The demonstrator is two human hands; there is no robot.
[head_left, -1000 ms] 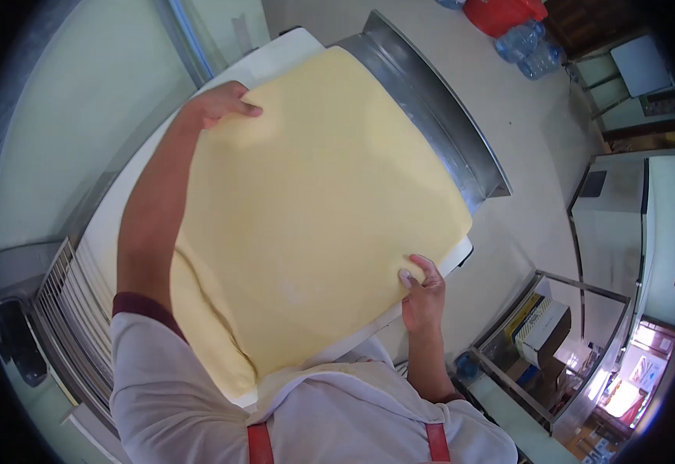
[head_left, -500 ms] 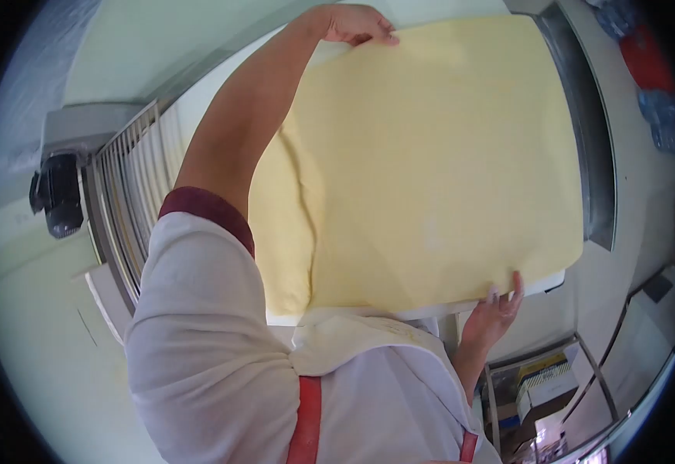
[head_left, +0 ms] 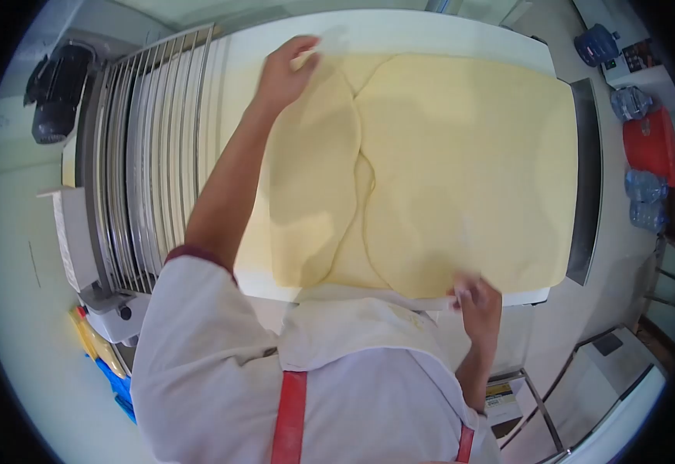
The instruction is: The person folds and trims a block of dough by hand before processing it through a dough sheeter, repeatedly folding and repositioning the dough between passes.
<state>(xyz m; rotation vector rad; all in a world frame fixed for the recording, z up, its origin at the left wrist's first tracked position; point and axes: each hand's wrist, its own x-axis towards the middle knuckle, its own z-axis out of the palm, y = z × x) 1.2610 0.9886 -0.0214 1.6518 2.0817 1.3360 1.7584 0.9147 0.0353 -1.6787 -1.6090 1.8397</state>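
Note:
A wide sheet of pale yellow dough (head_left: 469,170) lies flat on a white work surface (head_left: 461,31). Its left part is a folded flap (head_left: 314,185), whose edge meets the edge of the larger right part along a wavy seam. The two edges touch at the middle of the seam and part toward both ends. My left hand (head_left: 287,73) is over the flap's far left corner, thumb and fingers curved apart with nothing between them. At the near edge of the right part is my right hand (head_left: 478,308), its bent fingers blurred against the dough.
Left of the dough stands a metal rod guard (head_left: 160,147) of a machine, with a black motor (head_left: 63,93) behind it. A dark metal tray (head_left: 586,185) borders the surface's right end. Farther right are a red tub (head_left: 651,147) and several blue water bottles (head_left: 596,45).
My left hand has let go of the dough's far edge and moved left. My right hand's spread fingers have bent. The seam's ends now show gaps, and the view has shifted.

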